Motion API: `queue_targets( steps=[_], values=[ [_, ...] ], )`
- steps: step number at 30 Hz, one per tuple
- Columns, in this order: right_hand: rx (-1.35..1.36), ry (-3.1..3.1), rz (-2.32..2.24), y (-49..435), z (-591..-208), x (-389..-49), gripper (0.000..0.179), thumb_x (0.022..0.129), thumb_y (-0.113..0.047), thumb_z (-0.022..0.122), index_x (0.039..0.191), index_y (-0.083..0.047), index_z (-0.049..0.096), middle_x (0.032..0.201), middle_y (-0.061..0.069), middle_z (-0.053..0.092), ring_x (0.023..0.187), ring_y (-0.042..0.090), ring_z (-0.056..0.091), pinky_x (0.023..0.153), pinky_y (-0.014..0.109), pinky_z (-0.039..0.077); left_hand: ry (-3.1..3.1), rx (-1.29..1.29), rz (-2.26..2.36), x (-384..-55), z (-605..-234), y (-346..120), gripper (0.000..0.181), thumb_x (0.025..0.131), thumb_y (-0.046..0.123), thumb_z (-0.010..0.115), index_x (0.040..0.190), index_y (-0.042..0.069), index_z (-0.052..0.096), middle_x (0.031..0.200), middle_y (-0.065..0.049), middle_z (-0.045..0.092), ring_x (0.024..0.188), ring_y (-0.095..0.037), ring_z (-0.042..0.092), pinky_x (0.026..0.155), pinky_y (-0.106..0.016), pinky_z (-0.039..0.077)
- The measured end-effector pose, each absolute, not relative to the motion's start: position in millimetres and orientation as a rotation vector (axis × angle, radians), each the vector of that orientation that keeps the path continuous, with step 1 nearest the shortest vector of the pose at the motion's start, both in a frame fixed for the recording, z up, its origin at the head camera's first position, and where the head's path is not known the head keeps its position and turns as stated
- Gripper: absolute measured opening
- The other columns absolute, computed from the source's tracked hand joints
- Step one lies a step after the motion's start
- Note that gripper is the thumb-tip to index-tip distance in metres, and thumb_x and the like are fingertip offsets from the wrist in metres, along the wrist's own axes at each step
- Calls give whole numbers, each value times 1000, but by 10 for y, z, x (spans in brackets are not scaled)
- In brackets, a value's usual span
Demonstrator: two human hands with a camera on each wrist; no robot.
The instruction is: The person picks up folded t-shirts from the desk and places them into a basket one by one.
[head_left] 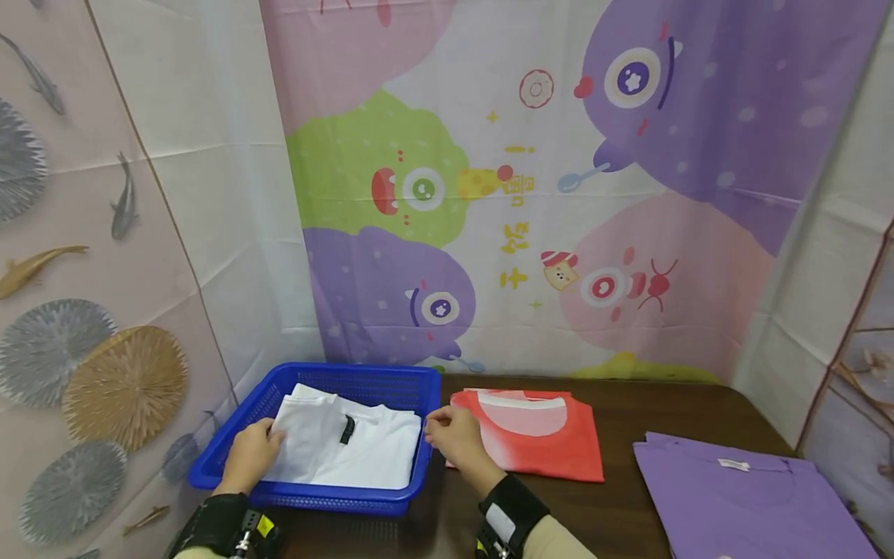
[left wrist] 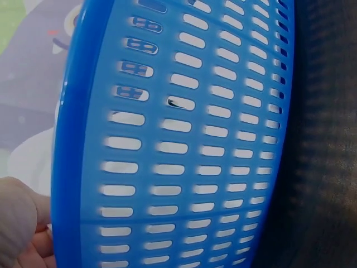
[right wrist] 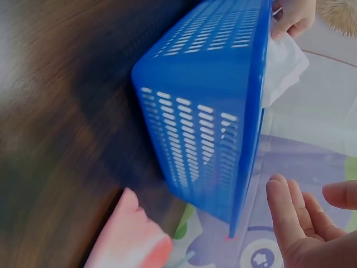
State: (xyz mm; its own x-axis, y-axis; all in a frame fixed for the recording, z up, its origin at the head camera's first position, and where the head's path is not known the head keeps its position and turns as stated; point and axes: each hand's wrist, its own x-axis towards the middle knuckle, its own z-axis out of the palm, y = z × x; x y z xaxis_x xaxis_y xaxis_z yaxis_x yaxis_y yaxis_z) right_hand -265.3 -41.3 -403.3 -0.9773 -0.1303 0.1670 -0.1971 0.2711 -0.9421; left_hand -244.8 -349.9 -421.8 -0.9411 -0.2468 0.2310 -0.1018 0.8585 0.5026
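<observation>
A folded white T-shirt [head_left: 356,442] with a black neck label lies in a blue plastic basket [head_left: 317,497]. At the shirt's left side, my left hand [head_left: 251,453] pinches its edge between thumb and curled fingers; the left wrist view shows part of that hand [left wrist: 25,223] behind the rim. White cloth [right wrist: 281,67] rises above the rim in the right wrist view. My right hand [head_left: 461,439] is just off the basket's right rim, holding nothing. Its fingers [right wrist: 287,209] are extended and the thumb stands apart from them.
Right of the basket, a folded red and pink garment [head_left: 531,435] lies on the dark wooden table [head_left: 615,512]. A folded purple shirt [head_left: 747,497] is at the table's right side. Printed curtains [head_left: 489,334] hang behind and beside the table.
</observation>
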Motion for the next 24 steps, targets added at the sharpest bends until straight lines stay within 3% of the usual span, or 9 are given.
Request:
queue_targets(
  steps=[6, 10, 18, 24],
  values=[
    [249, -2502, 1843, -293, -4066, -2658, 20, 87, -1, 56, 98, 13, 66, 84, 25, 71, 68, 23, 69, 66, 32, 59, -2760, 397, -724, -2473, -4213, -3536, 36, 94, 11, 51, 116, -17, 55, 115, -39, 58, 102, -53, 59, 81, -58, 47],
    [211, -2522, 1851, -216, -4122, -2668, 19, 88, -2, 57, 98, 11, 67, 85, 24, 70, 67, 20, 68, 66, 30, 59, -2767, 418, -717, -2494, -4209, -3576, 36, 92, 11, 51, 115, -16, 56, 115, -39, 58, 102, -54, 58, 79, -58, 47],
    [203, -2517, 1892, -98, -4203, -2669, 23, 90, -3, 57, 103, 13, 66, 88, 27, 70, 74, 28, 72, 69, 34, 60, -2769, 324, -742, -2576, -4272, -3634, 33, 89, 7, 53, 110, -17, 59, 107, -36, 63, 97, -50, 61, 82, -55, 48],
    [165, -2565, 1873, -17, -4265, -2656, 22, 90, -4, 57, 103, 11, 67, 87, 23, 70, 70, 17, 68, 70, 34, 60, -2798, 367, -790, -2556, -4278, -3716, 41, 93, 8, 44, 123, -20, 49, 118, -38, 58, 111, -52, 56, 91, -56, 48]
  ],
)
